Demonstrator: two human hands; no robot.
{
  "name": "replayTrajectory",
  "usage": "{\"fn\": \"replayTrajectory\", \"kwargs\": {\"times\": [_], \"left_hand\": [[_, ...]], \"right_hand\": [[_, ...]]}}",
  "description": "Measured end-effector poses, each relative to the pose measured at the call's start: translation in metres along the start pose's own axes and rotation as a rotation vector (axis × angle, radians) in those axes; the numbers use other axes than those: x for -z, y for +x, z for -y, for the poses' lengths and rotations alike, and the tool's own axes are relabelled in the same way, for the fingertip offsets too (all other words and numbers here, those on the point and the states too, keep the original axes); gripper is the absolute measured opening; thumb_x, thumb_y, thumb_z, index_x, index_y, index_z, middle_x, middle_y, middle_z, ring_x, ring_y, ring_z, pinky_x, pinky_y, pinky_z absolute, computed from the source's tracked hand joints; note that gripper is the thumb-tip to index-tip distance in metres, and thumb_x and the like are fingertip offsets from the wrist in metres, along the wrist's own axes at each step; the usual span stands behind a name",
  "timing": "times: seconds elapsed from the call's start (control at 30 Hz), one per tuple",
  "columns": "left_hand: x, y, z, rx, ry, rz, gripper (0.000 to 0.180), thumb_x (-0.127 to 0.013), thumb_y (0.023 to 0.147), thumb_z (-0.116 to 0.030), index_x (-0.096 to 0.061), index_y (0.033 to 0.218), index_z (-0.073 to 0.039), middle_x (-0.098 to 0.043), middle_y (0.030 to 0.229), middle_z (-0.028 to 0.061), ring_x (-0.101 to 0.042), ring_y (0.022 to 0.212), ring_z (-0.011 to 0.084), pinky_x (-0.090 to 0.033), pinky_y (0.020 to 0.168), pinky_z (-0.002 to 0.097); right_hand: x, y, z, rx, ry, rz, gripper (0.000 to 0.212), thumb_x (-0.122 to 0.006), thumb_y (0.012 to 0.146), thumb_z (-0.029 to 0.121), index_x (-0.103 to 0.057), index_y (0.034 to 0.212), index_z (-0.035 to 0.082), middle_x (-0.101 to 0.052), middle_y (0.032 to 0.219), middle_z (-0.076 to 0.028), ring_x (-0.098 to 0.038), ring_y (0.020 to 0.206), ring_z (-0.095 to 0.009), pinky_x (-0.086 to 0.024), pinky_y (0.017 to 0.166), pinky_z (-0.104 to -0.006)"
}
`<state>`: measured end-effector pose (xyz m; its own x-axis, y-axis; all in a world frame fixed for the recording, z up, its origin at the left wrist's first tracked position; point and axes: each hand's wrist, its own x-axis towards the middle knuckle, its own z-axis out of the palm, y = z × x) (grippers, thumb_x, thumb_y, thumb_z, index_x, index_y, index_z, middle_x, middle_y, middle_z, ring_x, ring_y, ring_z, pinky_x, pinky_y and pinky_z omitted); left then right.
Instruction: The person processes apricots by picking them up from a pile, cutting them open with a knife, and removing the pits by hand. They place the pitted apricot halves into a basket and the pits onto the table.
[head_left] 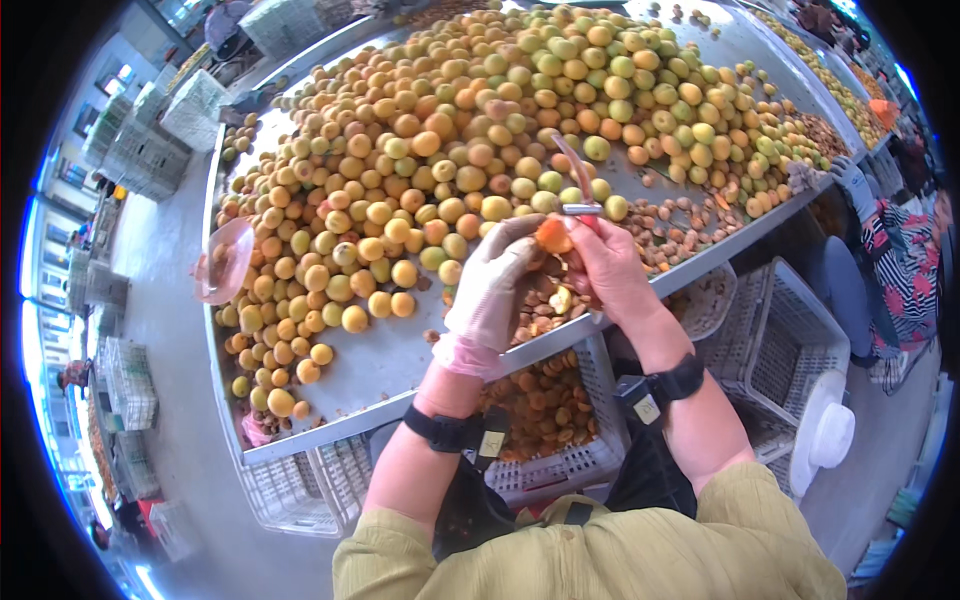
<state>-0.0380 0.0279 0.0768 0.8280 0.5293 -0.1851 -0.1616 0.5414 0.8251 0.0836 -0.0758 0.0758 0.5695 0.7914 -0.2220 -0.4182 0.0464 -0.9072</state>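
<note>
Over the near edge of a metal table, my left hand (490, 290), in a thin pale glove with a pink cuff, is closed around an orange apricot (553, 237). Close against it, my bare right hand (617, 268) grips a red-handled knife (580, 209) with a metal collar and a slim curved blade pointing away from me. The fingertips of both hands nearly meet at the fruit. Loose apricot stones (545, 300) and scraps lie on the table just under my hands. A large heap of whole yellow and green apricots (400, 140) spreads beyond them.
Below the table edge, a grey crate (545, 487) holds opened orange apricots. Grey crates (790, 310) and a white hat (828, 435) are at right. A pink clear scoop-like container (228, 262) rests on the left rim. Another person (905, 270) sits at far right.
</note>
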Motion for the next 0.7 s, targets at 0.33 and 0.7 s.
{"fn": "replayTrajectory", "kwargs": {"times": [0.33,0.7], "left_hand": [[0.005,0.000,0.007,0.032,-0.308,0.153,0.043,-0.055,0.095,-0.012,-0.047,0.136,0.001,-0.059,0.122,0.0101,-0.061,0.100,0.0181,-0.052,0.081,0.0284],[0.037,0.011,-0.002,0.073,-0.580,0.017,0.038,-0.058,0.091,-0.008,-0.052,0.127,0.002,-0.058,0.101,0.0093,-0.050,0.077,0.0129,-0.042,0.063,0.0232]], "right_hand": [[0.003,0.006,-0.011,-0.170,0.331,-0.013,0.020,-0.062,0.094,0.030,-0.056,0.093,0.011,-0.047,0.067,0.005,-0.044,0.047,-0.005,-0.033,0.039,-0.0178],[0.012,0.002,0.009,-0.173,0.351,0.196,0.024,-0.042,0.099,0.023,-0.056,0.093,0.004,-0.047,0.065,0.002,-0.041,0.045,-0.005,-0.031,0.040,-0.0199]]}}
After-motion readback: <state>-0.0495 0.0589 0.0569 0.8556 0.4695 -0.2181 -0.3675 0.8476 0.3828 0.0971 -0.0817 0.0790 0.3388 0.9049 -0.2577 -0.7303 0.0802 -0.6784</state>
